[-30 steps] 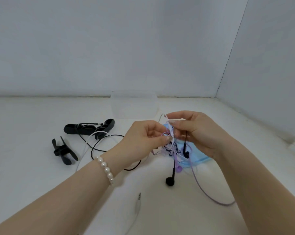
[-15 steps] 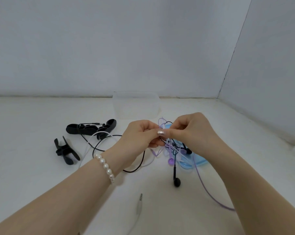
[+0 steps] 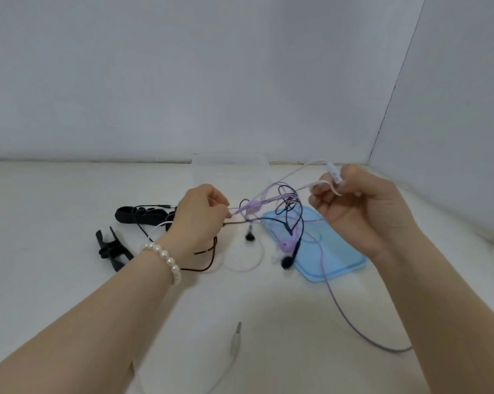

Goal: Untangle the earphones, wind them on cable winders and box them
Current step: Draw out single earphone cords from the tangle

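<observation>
place: staged tabletop booth | evidence: plain white walls (image 3: 240,81), white tabletop (image 3: 41,223)

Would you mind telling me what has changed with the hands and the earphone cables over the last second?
The hands have pulled apart: the right hand has drawn the white earphone cable's inline remote up and rightward, while the left hand holds the lilac and black cables, stretching the knot between them. The blue lid, black cable winders and loose white plug stay put.
</observation>
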Demonstrator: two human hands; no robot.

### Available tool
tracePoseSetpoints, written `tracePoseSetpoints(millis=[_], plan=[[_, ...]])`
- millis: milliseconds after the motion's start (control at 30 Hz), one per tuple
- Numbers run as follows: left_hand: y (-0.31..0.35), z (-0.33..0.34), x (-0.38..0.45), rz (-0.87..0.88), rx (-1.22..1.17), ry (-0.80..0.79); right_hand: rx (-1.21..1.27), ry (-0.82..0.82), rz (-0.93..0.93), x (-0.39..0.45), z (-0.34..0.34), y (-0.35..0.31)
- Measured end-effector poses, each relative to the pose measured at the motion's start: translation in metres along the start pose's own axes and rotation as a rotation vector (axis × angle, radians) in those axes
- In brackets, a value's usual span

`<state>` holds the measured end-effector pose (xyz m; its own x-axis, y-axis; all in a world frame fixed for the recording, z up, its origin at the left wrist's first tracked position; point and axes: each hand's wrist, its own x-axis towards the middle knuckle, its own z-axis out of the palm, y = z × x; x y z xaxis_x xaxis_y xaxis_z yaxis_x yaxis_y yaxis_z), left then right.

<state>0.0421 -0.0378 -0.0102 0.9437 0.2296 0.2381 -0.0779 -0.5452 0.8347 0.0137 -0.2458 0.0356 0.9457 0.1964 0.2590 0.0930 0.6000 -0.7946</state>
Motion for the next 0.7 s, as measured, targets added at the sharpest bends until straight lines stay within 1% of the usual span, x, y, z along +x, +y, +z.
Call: tracePoseSetpoints(millis=[67,133,233,333,433,533,600,700], plan=[[0.0,0.0,0.0,-0.059,-0.087,-0.024,0.058,0.156,-0.004,0.005,-0.007,0.001],[0.001,0.001,0.0,-0.084,-0.156,-0.055,0.066,0.272,-0.025,0.011,-0.015,0.005],[0.005,0.002,-0.001,-0.12,-0.277,-0.099,0.031,0.401,-0.072,0.016,-0.025,0.005],[0.008,-0.001,-0.005,-0.117,-0.388,-0.165,0.007,0.441,-0.009,0.015,-0.028,0.001],[0.013,-0.006,-0.011,-0.04,-0.464,-0.247,-0.111,0.363,0.129,0.01,-0.022,0.0],[0.022,-0.007,-0.016,0.009,-0.581,-0.356,-0.244,0.218,0.238,0.005,-0.011,0.002],[0.028,-0.005,-0.022,0.063,-0.61,-0.438,-0.285,0.102,0.272,0.002,-0.005,0.002],[0.029,0.005,-0.029,0.151,-0.582,-0.499,-0.376,-0.056,0.258,-0.003,-0.001,0.004]])
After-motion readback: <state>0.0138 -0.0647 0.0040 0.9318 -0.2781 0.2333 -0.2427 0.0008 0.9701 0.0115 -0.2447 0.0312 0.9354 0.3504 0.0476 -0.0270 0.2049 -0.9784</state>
